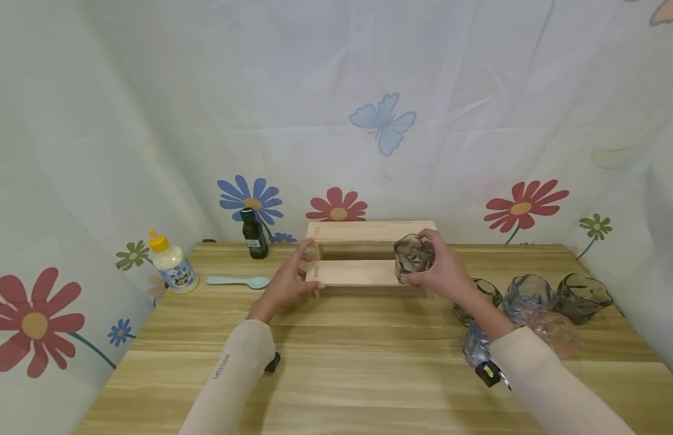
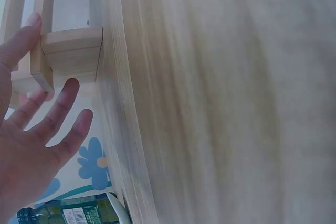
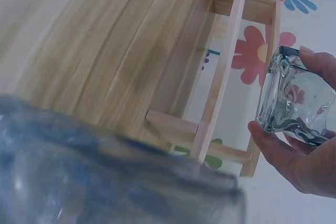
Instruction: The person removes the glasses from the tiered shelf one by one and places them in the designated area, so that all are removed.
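Observation:
A small two-step wooden shelf (image 1: 358,273) stands against the back wall. At its left end is my left hand (image 1: 289,279), thumb by the lower board's front edge and the other fingers spread and mostly straight along the end. In the left wrist view, the thumb of the left hand (image 2: 31,135) overlaps the board edge. My right hand (image 1: 444,270) holds a grey wavy drinking glass (image 1: 414,257) by its sides, over the right part of the lower board. The right wrist view shows the glass (image 3: 294,98) between thumb and fingers, near the upper board.
Several wavy glasses stand at the right: a blue-grey one (image 1: 528,296), a dark grey one (image 1: 581,299) and a pink one (image 1: 556,333) among them. At the left are a yellow-capped bottle (image 1: 176,270), a light blue spoon (image 1: 233,281) and a dark green bottle (image 1: 254,235).

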Action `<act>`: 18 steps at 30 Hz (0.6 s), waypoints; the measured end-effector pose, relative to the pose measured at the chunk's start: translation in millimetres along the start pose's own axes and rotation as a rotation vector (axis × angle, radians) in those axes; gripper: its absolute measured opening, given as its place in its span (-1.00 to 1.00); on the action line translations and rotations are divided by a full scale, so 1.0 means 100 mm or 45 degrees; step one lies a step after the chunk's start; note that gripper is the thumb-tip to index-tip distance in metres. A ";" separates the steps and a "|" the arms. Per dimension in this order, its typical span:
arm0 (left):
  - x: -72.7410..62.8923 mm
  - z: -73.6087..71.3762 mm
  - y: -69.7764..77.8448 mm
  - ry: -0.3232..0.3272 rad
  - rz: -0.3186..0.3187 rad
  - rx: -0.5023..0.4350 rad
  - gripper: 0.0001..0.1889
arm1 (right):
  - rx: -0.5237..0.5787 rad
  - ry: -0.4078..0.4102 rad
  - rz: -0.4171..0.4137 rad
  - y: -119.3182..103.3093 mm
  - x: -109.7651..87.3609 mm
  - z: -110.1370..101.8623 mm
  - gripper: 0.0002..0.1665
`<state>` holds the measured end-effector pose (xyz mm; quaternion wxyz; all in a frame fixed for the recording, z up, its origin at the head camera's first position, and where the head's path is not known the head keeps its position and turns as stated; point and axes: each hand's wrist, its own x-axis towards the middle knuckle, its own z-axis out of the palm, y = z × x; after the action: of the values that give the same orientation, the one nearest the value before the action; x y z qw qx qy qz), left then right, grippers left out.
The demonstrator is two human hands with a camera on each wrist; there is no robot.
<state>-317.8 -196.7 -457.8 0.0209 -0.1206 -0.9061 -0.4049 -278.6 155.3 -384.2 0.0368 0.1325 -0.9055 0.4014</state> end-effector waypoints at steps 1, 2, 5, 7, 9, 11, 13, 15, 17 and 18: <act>0.00 0.00 0.00 0.000 -0.003 0.000 0.12 | -0.001 0.005 0.001 0.02 -0.02 -0.02 0.14; 0.00 0.00 0.00 0.000 -0.006 0.003 0.12 | -0.001 0.009 0.001 0.03 -0.04 -0.04 0.14; 0.00 0.01 -0.01 0.001 -0.009 0.002 0.13 | 0.007 0.012 0.010 0.07 -0.10 -0.11 0.15; 0.00 0.01 -0.01 0.003 -0.009 -0.001 0.13 | 0.005 0.013 0.018 0.10 -0.13 -0.15 0.17; 0.00 0.01 -0.01 0.004 -0.008 -0.005 0.13 | -0.004 0.013 0.034 0.13 -0.17 -0.19 0.19; 0.00 0.01 -0.01 0.004 -0.007 -0.009 0.13 | -0.019 0.017 0.046 0.15 -0.20 -0.23 0.21; 0.00 0.01 -0.01 0.003 -0.009 -0.012 0.12 | -0.028 0.025 0.054 0.18 -0.23 -0.27 0.22; -0.01 0.01 0.00 0.004 -0.010 -0.008 0.12 | -0.032 0.034 0.060 0.20 -0.26 -0.30 0.23; -0.01 0.01 0.00 0.004 -0.013 -0.001 0.12 | -0.031 0.039 0.066 0.22 -0.28 -0.32 0.22; -0.01 0.01 0.00 0.003 -0.014 0.001 0.12 | -0.032 0.045 0.071 0.23 -0.30 -0.34 0.22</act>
<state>-316.7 -196.3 -458.5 0.0199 -0.1150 -0.9069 -0.4048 -257.7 201.3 -383.3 0.0434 0.0995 -0.9131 0.3931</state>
